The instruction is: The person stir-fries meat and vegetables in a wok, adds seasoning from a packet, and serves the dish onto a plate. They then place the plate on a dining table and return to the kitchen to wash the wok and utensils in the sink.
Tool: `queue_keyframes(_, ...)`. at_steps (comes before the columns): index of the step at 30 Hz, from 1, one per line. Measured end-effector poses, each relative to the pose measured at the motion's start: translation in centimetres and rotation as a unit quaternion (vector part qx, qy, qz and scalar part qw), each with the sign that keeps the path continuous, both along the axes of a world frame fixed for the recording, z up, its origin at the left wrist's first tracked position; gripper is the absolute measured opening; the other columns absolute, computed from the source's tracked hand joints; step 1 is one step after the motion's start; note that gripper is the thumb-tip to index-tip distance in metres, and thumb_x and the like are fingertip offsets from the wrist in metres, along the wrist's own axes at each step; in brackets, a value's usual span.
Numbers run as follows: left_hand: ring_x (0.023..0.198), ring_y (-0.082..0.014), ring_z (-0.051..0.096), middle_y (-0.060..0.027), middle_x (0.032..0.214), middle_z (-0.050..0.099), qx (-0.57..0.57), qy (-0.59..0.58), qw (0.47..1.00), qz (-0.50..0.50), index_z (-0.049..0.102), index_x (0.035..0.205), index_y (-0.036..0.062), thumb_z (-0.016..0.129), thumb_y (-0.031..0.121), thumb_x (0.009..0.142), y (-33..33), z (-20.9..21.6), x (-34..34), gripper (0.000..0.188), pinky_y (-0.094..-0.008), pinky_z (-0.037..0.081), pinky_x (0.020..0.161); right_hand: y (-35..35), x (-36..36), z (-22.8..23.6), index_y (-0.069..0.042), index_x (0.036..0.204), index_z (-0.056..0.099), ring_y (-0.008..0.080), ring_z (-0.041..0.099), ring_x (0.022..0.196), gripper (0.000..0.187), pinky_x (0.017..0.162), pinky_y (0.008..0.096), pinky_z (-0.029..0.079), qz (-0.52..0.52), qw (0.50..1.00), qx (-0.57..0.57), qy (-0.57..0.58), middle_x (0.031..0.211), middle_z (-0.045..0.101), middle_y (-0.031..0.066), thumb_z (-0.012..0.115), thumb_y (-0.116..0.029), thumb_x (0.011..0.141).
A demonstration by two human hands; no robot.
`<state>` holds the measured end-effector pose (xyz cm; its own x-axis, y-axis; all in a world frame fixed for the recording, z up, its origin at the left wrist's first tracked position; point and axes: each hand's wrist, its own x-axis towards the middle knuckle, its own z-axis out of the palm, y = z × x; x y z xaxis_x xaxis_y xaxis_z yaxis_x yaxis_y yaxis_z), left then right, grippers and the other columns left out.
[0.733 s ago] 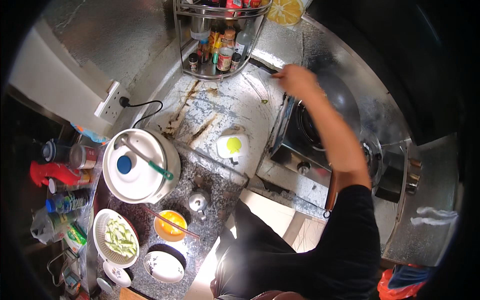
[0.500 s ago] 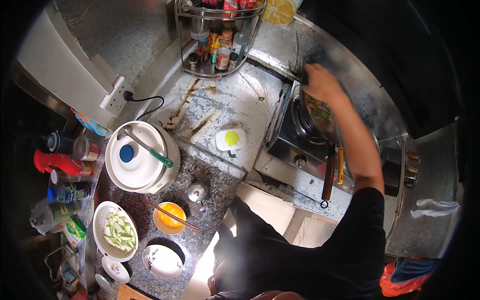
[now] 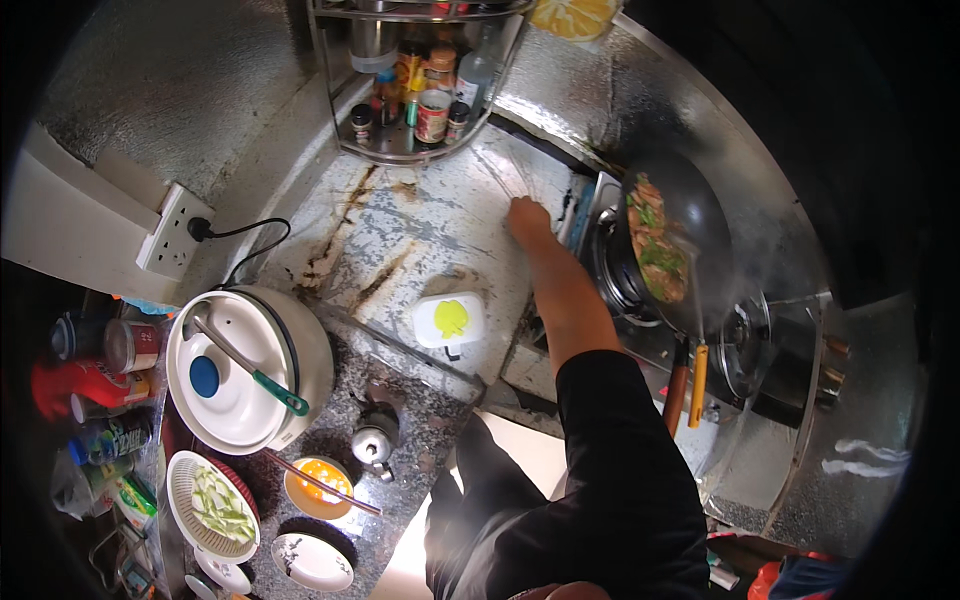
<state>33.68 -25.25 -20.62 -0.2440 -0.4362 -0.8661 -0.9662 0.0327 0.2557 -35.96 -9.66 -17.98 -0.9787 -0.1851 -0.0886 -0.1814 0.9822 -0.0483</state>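
Observation:
My right hand (image 3: pixel 530 217) reaches down to the white counter (image 3: pixel 420 240), just left of the stove. Its fingers are closed at the counter surface, and whatever they pinch is hidden. To the right of the hand a dark wok (image 3: pixel 700 215) sits over the burner, with meat pieces and green vegetables (image 3: pixel 655 245) lying along its left side. A brown wok handle (image 3: pixel 677 385) and a yellow utensil handle (image 3: pixel 698 388) point toward me. My left hand is out of view.
A white pot (image 3: pixel 310 360) has a ladle (image 3: pixel 245 365) across its lid. Nearby stand a bowl of beaten egg (image 3: pixel 315 505) with chopsticks, a colander (image 3: pixel 178 500) of cut green vegetable, an oval dish (image 3: pixel 312 562) and a spice rack (image 3: pixel 400 155). A glass lid (image 3: pixel 745 345) lies beside the wok.
My right hand has moved left from the wok's far rim down to the counter, where a small green scrap lay before. The wok's contents show fully now. The view has shifted.

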Motion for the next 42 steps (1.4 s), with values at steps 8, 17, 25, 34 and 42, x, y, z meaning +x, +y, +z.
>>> queue_keyframes(8,0.069,-0.0155,0.058,-0.0093,0.072,0.058,0.004,0.064,0.996,-0.058,0.054,0.101,0.0017,0.063,0.021,0.076,-1.5,0.0,0.9,0.033,-0.0299,0.046,0.060,-2.1,9.9,21.7,-0.007,0.087,0.056,0.0339,0.056,0.084,0.018,0.075,0.0409,0.044,0.108,0.970,-0.191,0.108,0.091,0.053,0.0178,0.047,-0.004,0.072)
queue_keyframes(17,0.070,-0.0147,0.059,-0.0088,0.074,0.059,-0.003,0.095,0.991,-0.095,0.054,0.104,0.0019,0.063,0.021,0.076,-1.9,0.7,8.1,0.035,-0.0297,0.047,0.061,17.5,25.2,35.3,-0.005,0.114,0.050,0.0317,0.052,0.100,0.056,0.081,0.0393,0.044,-0.059,0.991,0.001,0.120,0.113,0.050,0.0148,0.067,-0.036,0.071)
queue_keyframes(25,0.071,-0.0135,0.058,-0.0073,0.076,0.060,0.044,0.303,0.917,-0.256,0.054,0.106,0.0024,0.061,0.023,0.078,4.9,7.0,-5.5,0.035,-0.0283,0.046,0.064,22.5,34.5,24.7,-0.007,0.132,0.028,0.0357,0.049,0.108,0.062,0.088,0.0415,0.041,-0.220,0.931,-0.279,-0.087,0.117,0.049,0.0230,0.055,-0.026,0.079)
queue_keyframes(34,0.080,-0.0199,0.058,-0.0095,0.100,0.055,0.525,0.302,0.796,-0.018,0.043,0.114,0.0105,0.056,0.034,0.084,23.1,22.5,-31.7,0.040,-0.0293,0.051,0.059,29.4,25.2,31.1,-0.017,0.128,0.035,0.0082,0.036,0.041,0.048,0.031,0.0219,0.023,-0.243,0.725,-0.623,-0.167,0.061,0.045,0.0002,0.047,-0.013,0.081)
queue_keyframes(42,0.047,-0.0088,0.047,0.0007,0.065,0.049,0.483,0.282,0.828,-0.049,0.046,0.089,0.0135,0.062,0.030,0.080,26.0,23.0,-32.8,0.024,-0.0199,0.030,0.035,30.0,31.1,32.6,-0.017,0.119,0.049,0.0344,0.058,0.067,0.034,0.061,0.0413,0.045,0.015,0.986,-0.151,0.070,0.079,0.060,0.0199,0.048,-0.019,0.085)
